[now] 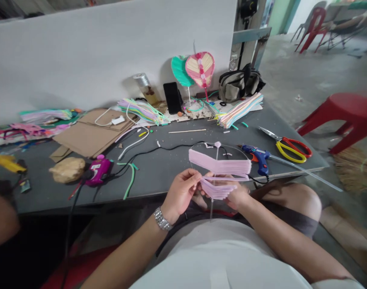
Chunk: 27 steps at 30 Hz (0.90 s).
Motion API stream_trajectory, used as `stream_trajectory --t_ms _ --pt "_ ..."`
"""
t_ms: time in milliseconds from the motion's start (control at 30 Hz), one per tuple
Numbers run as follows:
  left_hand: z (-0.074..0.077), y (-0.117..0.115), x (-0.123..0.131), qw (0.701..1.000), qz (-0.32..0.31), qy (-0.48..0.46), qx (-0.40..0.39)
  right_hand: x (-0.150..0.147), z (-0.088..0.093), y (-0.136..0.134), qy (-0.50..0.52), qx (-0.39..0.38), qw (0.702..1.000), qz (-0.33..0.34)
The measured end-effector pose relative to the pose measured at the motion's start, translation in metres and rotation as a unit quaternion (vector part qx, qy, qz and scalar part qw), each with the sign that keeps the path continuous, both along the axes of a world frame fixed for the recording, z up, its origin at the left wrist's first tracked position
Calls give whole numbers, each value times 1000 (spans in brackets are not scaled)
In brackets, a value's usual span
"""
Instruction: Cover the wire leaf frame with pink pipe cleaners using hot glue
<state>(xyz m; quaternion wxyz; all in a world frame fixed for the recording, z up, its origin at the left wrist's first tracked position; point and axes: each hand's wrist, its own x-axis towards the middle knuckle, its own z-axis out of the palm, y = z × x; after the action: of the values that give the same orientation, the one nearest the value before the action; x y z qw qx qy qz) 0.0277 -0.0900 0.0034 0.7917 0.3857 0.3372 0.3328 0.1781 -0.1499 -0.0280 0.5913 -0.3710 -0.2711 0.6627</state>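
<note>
Both of my hands are raised over the table's front edge, holding a craft piece of pink strips (219, 166) layered in stepped rows. A thin wire oval (198, 150) surrounds the strips, and a clear upright stick (213, 206) runs down through the piece. My left hand (182, 192), with a metal wristwatch (162, 218), pinches a pink strip between its fingertips. My right hand (237, 196) grips the lower pink rows from beneath, and its fingers are partly hidden behind them.
A blue glue gun (257, 159) and red-and-yellow scissors (292, 148) lie to the right; a magenta glue gun (99, 170) lies left. Its black cord crosses the grey table (159, 176). Bundled pastel strips (240, 110) and cardboard (91, 132) lie behind. A person's arm (1, 216) enters at left.
</note>
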Motion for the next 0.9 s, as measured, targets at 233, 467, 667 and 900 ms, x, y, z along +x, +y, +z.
stream_trajectory --t_ms 233,467,667,900 --pt "-10 -2 -7 996 90 17 -12 25 -7 -39 -184 -5 964 -192" --pt "-7 -10 -8 995 87 10 -39 33 22 -44 -661 326 611 -288" --pt "5 -12 -10 994 104 12 -13 34 42 -16 -765 369 499 -174" --pt "6 -14 -13 993 100 -11 -59 27 41 -21 -760 365 524 -123"
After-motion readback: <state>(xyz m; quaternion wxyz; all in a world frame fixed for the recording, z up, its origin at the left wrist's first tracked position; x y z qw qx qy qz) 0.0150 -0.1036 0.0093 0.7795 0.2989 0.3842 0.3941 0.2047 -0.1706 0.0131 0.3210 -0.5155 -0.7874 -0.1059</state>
